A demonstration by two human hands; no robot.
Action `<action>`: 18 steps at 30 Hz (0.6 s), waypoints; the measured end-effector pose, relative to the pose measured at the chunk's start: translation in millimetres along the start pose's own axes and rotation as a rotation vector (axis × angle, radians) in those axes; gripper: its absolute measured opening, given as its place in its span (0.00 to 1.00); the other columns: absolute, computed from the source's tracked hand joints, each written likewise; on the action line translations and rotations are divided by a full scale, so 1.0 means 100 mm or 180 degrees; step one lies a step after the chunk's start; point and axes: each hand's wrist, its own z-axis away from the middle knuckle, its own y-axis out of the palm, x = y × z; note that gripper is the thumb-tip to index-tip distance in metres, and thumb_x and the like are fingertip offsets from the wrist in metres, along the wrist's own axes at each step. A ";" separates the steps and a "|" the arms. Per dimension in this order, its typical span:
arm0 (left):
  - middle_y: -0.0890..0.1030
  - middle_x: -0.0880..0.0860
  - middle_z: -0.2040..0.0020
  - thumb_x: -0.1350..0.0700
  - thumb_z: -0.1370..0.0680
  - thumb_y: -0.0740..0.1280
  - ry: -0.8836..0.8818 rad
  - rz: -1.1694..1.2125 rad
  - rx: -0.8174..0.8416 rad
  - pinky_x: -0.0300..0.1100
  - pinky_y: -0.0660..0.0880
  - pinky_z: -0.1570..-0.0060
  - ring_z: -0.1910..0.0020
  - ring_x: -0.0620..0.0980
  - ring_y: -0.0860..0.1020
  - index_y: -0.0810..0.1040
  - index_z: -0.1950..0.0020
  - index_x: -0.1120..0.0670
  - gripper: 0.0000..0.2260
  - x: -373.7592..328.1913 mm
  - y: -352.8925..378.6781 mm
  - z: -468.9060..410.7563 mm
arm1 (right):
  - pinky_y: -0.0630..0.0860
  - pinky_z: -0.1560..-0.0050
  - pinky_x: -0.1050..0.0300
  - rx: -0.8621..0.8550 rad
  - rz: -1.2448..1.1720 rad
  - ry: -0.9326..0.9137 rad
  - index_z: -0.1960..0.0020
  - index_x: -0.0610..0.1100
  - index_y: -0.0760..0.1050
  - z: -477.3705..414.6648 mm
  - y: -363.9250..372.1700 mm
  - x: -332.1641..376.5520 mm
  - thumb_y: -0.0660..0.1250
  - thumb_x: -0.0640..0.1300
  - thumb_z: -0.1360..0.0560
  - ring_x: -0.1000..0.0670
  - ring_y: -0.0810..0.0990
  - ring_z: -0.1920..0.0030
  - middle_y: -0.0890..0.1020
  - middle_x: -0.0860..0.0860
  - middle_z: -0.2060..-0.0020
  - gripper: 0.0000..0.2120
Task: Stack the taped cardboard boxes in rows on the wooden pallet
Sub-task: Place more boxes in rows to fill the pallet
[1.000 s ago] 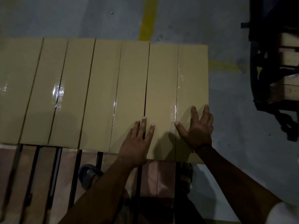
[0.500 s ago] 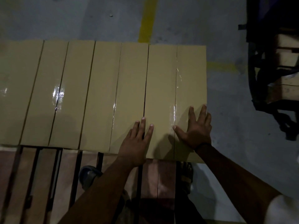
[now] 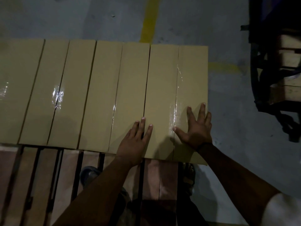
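Note:
A row of several taped cardboard boxes lies side by side on the wooden pallet (image 3: 48, 176), whose slats show in front of them. The rightmost box (image 3: 177, 75) has clear tape along its middle seam and juts a little nearer to me than its neighbour (image 3: 117, 88). My left hand (image 3: 135, 142) rests flat across the gap between these two boxes, fingers spread. My right hand (image 3: 197, 129) lies flat on the rightmost box's right half, near its front right corner. Neither hand grips anything.
Grey concrete floor with yellow painted lines (image 3: 149, 18) lies beyond and right of the boxes. A dark cart or rack (image 3: 276, 70) holding more boxes stands at the right edge. My sandalled feet (image 3: 88, 175) show between the pallet slats below.
Both hands stay flat on the box tops with barely any shift. The rightmost box has slid slightly left and away, narrowing the gap to its neighbour.

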 end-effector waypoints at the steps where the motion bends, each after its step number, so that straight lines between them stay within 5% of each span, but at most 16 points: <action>1: 0.27 0.60 0.21 0.53 0.28 0.78 -0.0005 -0.0015 -0.0025 0.52 0.53 0.22 0.19 0.63 0.37 0.30 0.19 0.52 0.59 -0.01 0.01 0.00 | 0.50 0.26 0.29 0.0003 -0.0008 -0.0015 0.18 0.58 0.46 -0.01 -0.01 0.00 0.69 0.70 0.29 0.31 0.39 0.22 0.33 0.48 0.20 0.49; 18: 0.27 0.59 0.21 0.54 0.30 0.79 -0.0009 0.0043 -0.0071 0.51 0.58 0.23 0.19 0.63 0.37 0.30 0.19 0.51 0.61 -0.02 0.06 -0.01 | 0.45 0.26 0.28 0.0255 0.0050 -0.0182 0.18 0.59 0.43 -0.10 -0.06 -0.10 0.67 0.70 0.28 0.31 0.34 0.22 0.28 0.53 0.22 0.49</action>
